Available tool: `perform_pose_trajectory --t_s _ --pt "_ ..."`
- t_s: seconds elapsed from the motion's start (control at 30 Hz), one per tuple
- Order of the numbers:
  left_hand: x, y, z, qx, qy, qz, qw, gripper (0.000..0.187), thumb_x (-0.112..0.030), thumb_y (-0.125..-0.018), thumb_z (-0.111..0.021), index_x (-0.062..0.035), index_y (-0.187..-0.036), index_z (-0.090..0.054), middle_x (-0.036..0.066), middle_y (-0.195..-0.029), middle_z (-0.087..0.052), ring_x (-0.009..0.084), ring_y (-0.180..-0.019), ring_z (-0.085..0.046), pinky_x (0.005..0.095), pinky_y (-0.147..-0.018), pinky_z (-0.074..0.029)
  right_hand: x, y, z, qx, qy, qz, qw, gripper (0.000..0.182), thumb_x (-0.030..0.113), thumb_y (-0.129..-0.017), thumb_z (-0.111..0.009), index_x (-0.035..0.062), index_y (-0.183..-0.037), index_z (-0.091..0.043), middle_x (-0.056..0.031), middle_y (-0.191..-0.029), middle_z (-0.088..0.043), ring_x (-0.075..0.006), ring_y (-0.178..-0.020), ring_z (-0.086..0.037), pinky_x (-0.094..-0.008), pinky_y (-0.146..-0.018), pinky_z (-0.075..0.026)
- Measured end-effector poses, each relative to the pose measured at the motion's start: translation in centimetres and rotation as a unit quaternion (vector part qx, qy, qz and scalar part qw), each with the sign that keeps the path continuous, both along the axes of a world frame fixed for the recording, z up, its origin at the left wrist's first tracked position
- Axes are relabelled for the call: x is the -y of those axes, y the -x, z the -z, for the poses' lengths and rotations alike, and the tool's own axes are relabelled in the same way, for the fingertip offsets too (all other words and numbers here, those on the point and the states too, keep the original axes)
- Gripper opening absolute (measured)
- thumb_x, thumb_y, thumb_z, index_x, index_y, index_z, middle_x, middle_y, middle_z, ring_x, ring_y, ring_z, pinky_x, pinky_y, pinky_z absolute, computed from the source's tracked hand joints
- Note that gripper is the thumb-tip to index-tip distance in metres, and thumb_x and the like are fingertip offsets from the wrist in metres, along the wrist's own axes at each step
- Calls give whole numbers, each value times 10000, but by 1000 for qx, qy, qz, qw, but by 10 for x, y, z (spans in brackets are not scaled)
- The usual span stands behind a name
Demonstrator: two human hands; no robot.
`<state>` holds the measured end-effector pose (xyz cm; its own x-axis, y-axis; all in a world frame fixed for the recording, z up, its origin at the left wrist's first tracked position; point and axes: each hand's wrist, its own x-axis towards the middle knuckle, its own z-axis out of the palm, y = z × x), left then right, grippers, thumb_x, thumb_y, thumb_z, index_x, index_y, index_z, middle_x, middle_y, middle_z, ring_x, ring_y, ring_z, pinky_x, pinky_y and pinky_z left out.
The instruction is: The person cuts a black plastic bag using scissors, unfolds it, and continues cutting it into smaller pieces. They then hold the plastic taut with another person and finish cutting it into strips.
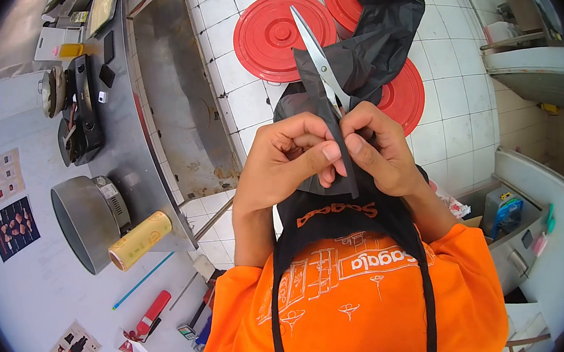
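Black plastic sheeting (378,48) spreads from in front of my chest toward the red lids. My left hand (297,157) pinches the edge of its folded strip between thumb and fingers. Close beside it, my right hand (377,146) has its fingers closed on the same plastic, near the handles of the scissors. The metal scissors (316,54) point away from me with the blades together, lying along the plastic. Their handles are mostly hidden by my fingers and the strip, so their exact hold is unclear.
Red round lids (282,35) stand on the white tiled floor. At left, a steel counter (124,123) carries a black stove (85,110), a round metal pan and a yellow roll (140,240). An open drawer (506,243) with items is at lower right.
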<state>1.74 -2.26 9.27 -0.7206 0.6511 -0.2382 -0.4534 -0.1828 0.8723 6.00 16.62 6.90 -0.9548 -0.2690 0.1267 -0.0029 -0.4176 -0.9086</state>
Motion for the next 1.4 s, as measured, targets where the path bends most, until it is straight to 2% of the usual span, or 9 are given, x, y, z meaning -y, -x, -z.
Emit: perform_pose_trajectory --t_s 0.5,0.7,0.8,0.9,1.0,1.17,1.2,1.3,1.4 --pt "-15 -7 10 -73 131 -118 982 175 -126 -931 -653 -66 -998 -502 -26 -626 -560 23 -493 -476 172 -462 -375 11 0 7 50 -105 31 993 170 76 -888 -660 16 -1017 -568 18 -842 -514 -22 -724 -428 -208 -647 -375" --pt "-3 -10 37 41 123 -142 981 299 -196 -914 -693 -63 -1112 -514 -31 -676 -541 27 -552 -471 179 -513 -363 14 -1 16 120 -100 14 988 160 104 -914 -670 11 -1008 -580 48 -812 -516 -9 -726 -430 -194 -622 -363" --pt "-2 -25 62 -170 41 -214 961 438 -219 -806 -796 -41 -1131 -563 58 -1008 -570 125 -907 -544 274 -794 -441 18 4 28 106 -66 114 986 148 121 -942 -650 7 -1007 -581 46 -811 -531 0 -719 -439 -183 -604 -360" --pt "-9 -33 71 -359 272 -189 872 301 -120 -845 -739 -4 -1069 -575 96 -990 -591 198 -891 -589 309 -804 -475 23 20 20 93 -11 171 981 144 135 -956 -634 7 -997 -581 36 -819 -559 0 -717 -450 -180 -599 -360" --pt "-11 -29 101 -302 278 -256 875 183 -55 -903 -635 8 -1059 -564 126 -953 -619 207 -802 -604 319 -746 -492 14 40 7 105 24 186 977 163 158 -950 -646 11 -987 -584 31 -833 -575 -19 -732 -470 -191 -647 -384" --pt "39 23 46 -440 360 -398 720 90 -81 -961 -532 -8 -1012 -541 105 -779 -572 140 -714 -540 298 -658 -448 -12 106 -19 -172 -242 248 922 426 319 -862 -745 17 -1121 -594 -11 -949 -563 -95 -853 -494 -247 -788 -411" --pt "52 30 12 -403 332 -422 741 100 -103 -977 -540 -11 -1016 -546 37 -788 -542 96 -716 -491 268 -640 -422 -20 126 -25 -255 -292 258 885 547 395 -818 -782 24 -1170 -591 -19 -999 -548 -114 -871 -476 -254 -811 -399" --pt "99 58 -60 -535 280 -451 657 128 -149 -982 -585 -32 -1029 -560 -53 -771 -465 15 -667 -361 200 -574 -295 -33 191 -28 -297 -312 44 902 896 636 -692 -778 41 -1315 -531 -26 -1083 -487 -154 -955 -483 -289 -889 -391" --pt "124 56 -120 -454 138 -414 777 209 -217 -1025 -524 -50 -1144 -566 -23 -1015 -625 36 -952 -545 199 -850 -425 -14 213 17 -69 -144 -268 950 1087 792 -696 -638 1 -1414 -437 -64 -1409 -466 -197 -1274 -447 -350 -1084 -336"
